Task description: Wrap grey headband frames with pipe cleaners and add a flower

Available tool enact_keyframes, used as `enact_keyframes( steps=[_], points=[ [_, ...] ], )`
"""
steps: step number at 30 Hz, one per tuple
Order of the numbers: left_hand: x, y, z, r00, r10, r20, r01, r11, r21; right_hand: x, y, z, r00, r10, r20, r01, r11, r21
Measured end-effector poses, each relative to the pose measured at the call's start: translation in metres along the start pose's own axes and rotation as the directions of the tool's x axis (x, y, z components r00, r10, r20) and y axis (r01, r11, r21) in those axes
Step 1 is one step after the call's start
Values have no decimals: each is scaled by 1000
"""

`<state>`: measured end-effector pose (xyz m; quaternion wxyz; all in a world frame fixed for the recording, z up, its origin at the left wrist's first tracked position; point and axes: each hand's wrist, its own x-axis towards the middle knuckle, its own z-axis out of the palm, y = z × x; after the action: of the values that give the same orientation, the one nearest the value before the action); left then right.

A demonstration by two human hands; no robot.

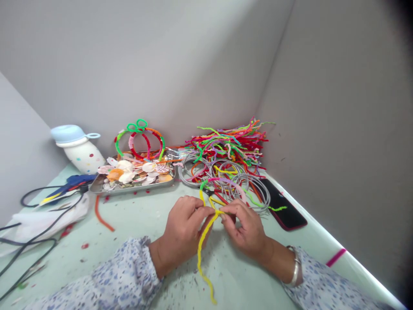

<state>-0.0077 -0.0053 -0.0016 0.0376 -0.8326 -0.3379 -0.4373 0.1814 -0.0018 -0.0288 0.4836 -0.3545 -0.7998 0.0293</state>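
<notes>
A yellow pipe cleaner (200, 252) hangs down toward me from the spot where my two hands meet. My left hand (187, 221) pinches it from the left, fingers closed. From the right, my right hand (247, 228) pinches the yellow strand at the same crossing. Rising behind my fingers is an arch wrapped in green, purple and pink pipe cleaner (222, 181); its lower ends are partly hidden by my hands. Just beyond it lies a pair of pliers (220, 197) with red handles, partly covered.
Coils of grey wire (193, 183) and a heap of coloured pipe cleaners (232, 140) lie behind my hands. A metal tray (135, 189) holds seashells, with finished pipe-cleaner hoops (148, 142) above. A phone (284, 206) lies right; a bottle (82, 157) and black cable (35, 234) are left.
</notes>
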Motion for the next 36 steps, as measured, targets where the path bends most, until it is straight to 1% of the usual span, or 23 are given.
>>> enact_keyframes(
  steps=[7,14,21,29,36],
  points=[
    [2,-1,1,999,33,-26,-33,999,-8,0,0,0,1000,-15,4,15,1000,-4],
    [1,-2,0,998,68,-13,-68,998,-5,0,1,-1,1000,-16,14,16,1000,2],
    [0,-5,0,994,110,16,-110,994,27,1,0,-1,999,-43,11,43,999,-11],
    [1,-3,-1,995,99,28,-99,995,13,0,-1,-2,998,-63,10,63,998,-15],
    [2,-1,3,1000,25,17,-23,996,-83,2,-2,-2,996,-90,-4,90,995,-43]
  ],
)
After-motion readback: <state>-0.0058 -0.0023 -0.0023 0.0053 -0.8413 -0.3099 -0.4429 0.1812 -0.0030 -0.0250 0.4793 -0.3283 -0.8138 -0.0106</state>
